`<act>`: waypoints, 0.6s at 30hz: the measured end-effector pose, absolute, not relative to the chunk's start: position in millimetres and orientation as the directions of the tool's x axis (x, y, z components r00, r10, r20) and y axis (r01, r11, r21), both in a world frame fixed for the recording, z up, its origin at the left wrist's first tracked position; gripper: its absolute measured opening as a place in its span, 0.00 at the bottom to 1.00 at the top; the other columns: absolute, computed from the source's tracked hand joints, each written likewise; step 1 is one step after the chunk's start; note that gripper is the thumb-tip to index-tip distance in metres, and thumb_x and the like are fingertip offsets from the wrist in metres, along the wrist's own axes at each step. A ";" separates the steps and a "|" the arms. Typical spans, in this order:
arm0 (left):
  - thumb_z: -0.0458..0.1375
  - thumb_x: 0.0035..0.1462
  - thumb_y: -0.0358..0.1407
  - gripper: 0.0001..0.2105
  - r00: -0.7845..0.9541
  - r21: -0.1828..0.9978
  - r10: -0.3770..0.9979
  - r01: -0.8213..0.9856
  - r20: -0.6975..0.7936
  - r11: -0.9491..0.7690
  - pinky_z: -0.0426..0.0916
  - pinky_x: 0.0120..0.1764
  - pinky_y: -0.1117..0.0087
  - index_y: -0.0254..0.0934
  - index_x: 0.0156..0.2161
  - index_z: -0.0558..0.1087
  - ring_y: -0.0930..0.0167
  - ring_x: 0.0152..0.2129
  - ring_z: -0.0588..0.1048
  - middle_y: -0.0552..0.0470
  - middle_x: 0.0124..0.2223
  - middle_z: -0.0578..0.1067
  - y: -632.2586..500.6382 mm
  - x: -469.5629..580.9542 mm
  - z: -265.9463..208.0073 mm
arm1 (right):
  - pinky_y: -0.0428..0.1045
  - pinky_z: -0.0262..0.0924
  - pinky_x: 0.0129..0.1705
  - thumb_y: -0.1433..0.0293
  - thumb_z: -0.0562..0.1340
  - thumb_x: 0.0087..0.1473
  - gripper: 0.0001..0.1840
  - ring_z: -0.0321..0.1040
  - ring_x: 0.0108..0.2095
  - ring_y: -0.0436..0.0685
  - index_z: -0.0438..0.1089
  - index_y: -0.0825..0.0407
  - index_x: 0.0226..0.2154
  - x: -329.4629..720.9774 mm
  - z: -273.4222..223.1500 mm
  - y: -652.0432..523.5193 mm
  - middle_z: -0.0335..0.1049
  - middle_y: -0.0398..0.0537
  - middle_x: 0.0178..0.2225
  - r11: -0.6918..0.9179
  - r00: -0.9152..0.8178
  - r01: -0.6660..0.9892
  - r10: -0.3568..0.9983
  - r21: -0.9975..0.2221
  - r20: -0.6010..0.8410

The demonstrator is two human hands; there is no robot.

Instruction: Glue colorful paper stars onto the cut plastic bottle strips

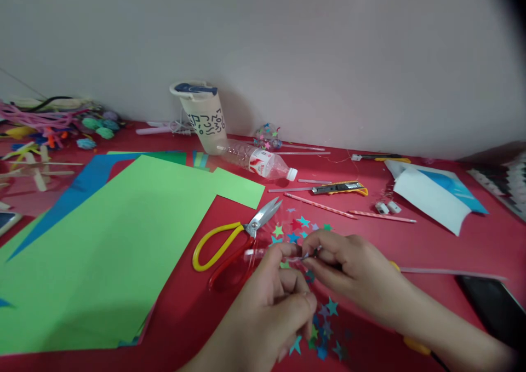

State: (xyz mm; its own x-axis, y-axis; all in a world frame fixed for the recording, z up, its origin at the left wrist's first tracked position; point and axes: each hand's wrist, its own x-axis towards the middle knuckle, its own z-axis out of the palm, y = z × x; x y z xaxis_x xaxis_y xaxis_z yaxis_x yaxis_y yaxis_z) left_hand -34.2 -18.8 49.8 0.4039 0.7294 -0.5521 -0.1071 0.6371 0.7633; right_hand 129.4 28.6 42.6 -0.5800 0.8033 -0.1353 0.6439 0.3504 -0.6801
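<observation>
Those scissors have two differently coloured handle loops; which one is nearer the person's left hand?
The red loop, right beside the left hand; the yellow loop lies farther off, toward the green paper.

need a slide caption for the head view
Left hand and right hand close together above scattered stars, near scissors and green paper.

Stars (pixel 303 221) right of scissors (pixel 252 227), paper (pixel 107 251) left, bottle (pixel 262 162) behind, phone (pixel 493 312) far right
</observation>
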 end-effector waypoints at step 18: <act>0.50 0.49 0.29 0.16 0.395 0.767 0.758 -0.174 -0.520 0.617 0.45 0.10 0.81 0.37 0.45 0.56 0.83 0.08 0.52 0.64 0.19 0.66 -21.6 -31.9 43.8 | 0.41 0.46 0.20 0.70 0.56 0.55 0.02 0.54 0.17 0.45 0.64 0.48 0.32 131.3 43.4 29.6 0.60 0.33 0.17 0.296 -0.542 0.666 0.823 -0.685 -0.172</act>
State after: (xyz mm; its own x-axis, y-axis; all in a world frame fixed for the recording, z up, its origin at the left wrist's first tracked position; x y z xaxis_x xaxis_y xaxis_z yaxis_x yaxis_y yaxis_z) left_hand -31.9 -21.6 43.8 0.3952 0.7575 -0.5196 -0.1744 0.6172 0.7672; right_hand 131.3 29.6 43.4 -0.5420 0.8226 -0.1719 0.6662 0.2959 -0.6846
